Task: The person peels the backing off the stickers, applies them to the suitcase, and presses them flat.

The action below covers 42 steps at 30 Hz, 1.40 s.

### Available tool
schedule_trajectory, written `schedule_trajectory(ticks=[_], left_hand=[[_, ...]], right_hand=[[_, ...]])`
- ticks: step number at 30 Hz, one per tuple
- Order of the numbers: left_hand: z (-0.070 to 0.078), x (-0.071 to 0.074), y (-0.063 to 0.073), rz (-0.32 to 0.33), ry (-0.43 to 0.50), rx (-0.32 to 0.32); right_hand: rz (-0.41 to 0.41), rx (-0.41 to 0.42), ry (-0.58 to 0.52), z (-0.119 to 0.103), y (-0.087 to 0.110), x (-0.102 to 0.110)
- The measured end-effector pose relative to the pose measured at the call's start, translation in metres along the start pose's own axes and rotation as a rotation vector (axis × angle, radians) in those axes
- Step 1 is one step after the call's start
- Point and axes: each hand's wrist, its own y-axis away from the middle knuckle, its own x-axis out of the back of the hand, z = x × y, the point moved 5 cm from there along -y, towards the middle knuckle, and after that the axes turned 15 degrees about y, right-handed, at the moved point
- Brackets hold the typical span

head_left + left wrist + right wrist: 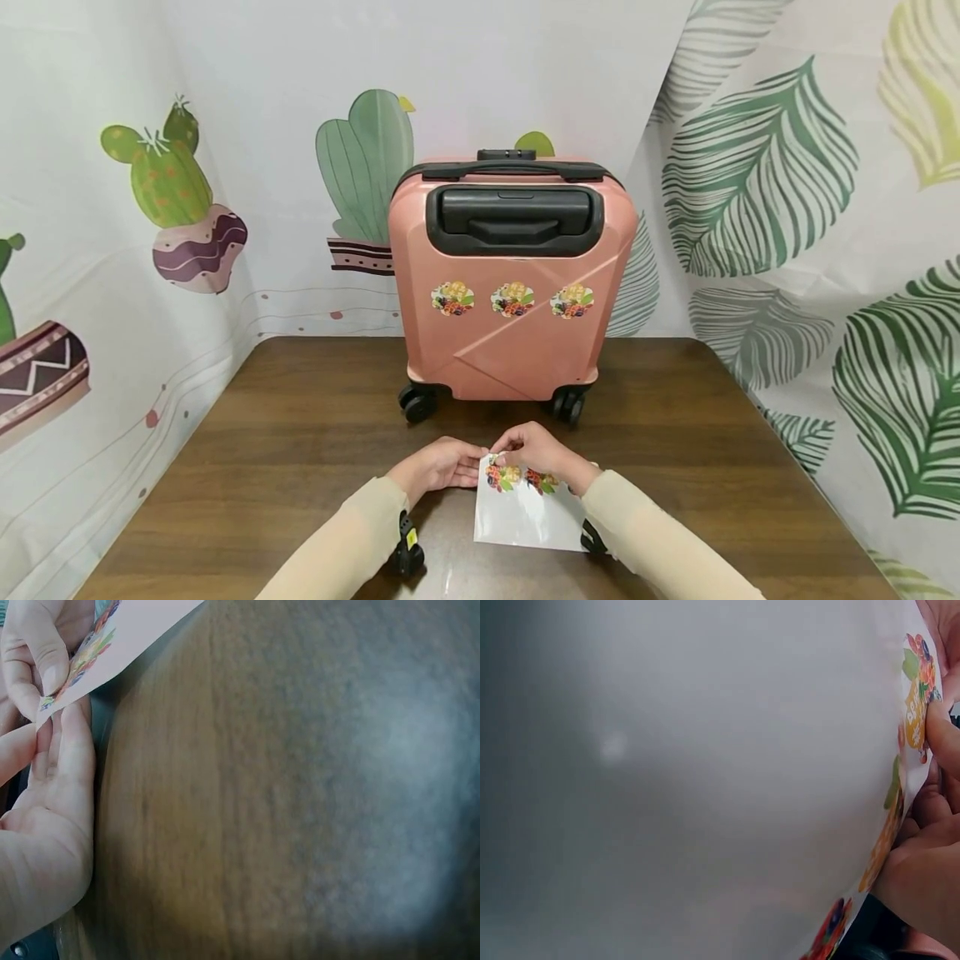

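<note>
A white sticker sheet (517, 527) with a row of round fruit stickers (503, 477) along its far edge is held up over the near part of the table. My left hand (444, 464) pinches the sheet's far left corner between thumb and fingers. At the same corner my right hand (546, 454) pinches the edge, its thumb lying on the leftmost sticker (919, 697). The fingertips of both hands nearly meet there, as the left wrist view shows. The right hand and forearm hide part of the sticker row.
Behind the hands a pink suitcase (517, 358) stands upright on black wheels (417, 404), with three matching fruit stickers (512, 299) in a row across its front. The brown wooden table (300, 433) reaches back to a patterned curtain (277, 167).
</note>
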Motion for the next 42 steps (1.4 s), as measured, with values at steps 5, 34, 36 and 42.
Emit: schedule_trajectory(ticks=[5, 34, 36, 42], left_hand=[[-0.0004, -0.0004, 0.0007, 0.014, -0.003, -0.004], [0.0005, -0.0028, 0.0034, 0.002, -0.016, -0.037], [0.0008, -0.0037, 0.0036, 0.009, -0.017, -0.040], [-0.0001, -0.0036, 0.0016, 0.023, -0.016, -0.035]], right_hand=[[0.013, -0.004, -0.034, 0.0020, 0.0003, -0.0011], [0.051, -0.018, 0.007, 0.0019, 0.0007, -0.0001], [0.066, -0.002, 0.029, 0.0012, 0.0008, 0.0008], [0.111, 0.064, 0.096, -0.0015, 0.0000, 0.0033]])
